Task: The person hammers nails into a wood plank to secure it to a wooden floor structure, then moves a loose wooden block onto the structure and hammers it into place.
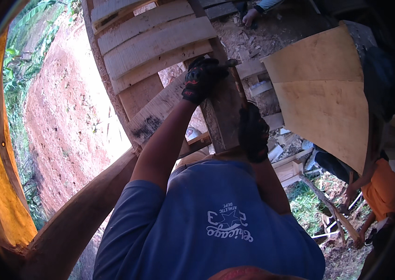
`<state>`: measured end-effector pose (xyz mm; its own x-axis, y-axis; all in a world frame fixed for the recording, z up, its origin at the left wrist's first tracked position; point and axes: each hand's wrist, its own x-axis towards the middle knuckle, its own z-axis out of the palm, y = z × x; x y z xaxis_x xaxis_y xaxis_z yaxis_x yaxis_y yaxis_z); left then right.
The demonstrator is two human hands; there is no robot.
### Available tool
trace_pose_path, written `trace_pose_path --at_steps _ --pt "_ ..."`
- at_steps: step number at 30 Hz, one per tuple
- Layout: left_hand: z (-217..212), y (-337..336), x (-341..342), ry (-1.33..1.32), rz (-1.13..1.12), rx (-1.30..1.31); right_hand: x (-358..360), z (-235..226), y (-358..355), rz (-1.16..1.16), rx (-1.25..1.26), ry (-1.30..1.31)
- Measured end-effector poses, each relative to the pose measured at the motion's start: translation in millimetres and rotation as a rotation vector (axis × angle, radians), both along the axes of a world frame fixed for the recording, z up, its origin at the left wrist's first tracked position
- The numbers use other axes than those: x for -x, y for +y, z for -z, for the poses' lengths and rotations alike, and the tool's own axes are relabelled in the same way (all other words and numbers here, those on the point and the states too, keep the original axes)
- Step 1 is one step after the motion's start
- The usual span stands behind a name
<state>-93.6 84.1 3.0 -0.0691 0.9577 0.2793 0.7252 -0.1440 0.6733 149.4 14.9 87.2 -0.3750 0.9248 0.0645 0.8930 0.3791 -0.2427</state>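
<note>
My left hand (201,79), in a black glove with red marks, is clenched against the upper part of an upright wooden beam (223,109), where a slanted plank (158,109) meets it. A short grey tip of a small tool (229,61) sticks out of the fist; I cannot tell what kind. My right hand (253,133), in a black glove, is wrapped around the beam's right edge lower down. My blue T-shirt (211,219) fills the lower middle.
Several rough planks (153,42) are stacked across the frame above. A large plywood sheet (321,93) leans at the right. A person in an orange shirt (384,189) bends at lower right. Another person's hand (250,17) is at the top. A bare red earth slope (62,116) lies left, and a thick log (81,214) runs at lower left.
</note>
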Motion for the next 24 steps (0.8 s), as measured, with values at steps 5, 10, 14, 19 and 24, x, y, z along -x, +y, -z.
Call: trace_pose_path --at_steps 5,10,14,19,24 --pt "3 0 -1 0.017 -0.016 -0.001 -2 -4 -1 0.004 -0.012 -0.059" --pt "-1 2 -5 0.04 -0.02 0.047 -8 -14 0 0.013 -0.072 0.342" --pt "-2 3 -6 -0.041 -0.048 0.14 -10 -3 3 -0.023 0.011 -0.03" --pt "-2 -1 -7 -0.016 -0.058 0.036 -14 -7 -1 -0.028 -0.17 0.253" --pt "-2 1 -5 -0.014 -0.055 0.064 -1 -25 7 -0.034 -0.097 0.063"
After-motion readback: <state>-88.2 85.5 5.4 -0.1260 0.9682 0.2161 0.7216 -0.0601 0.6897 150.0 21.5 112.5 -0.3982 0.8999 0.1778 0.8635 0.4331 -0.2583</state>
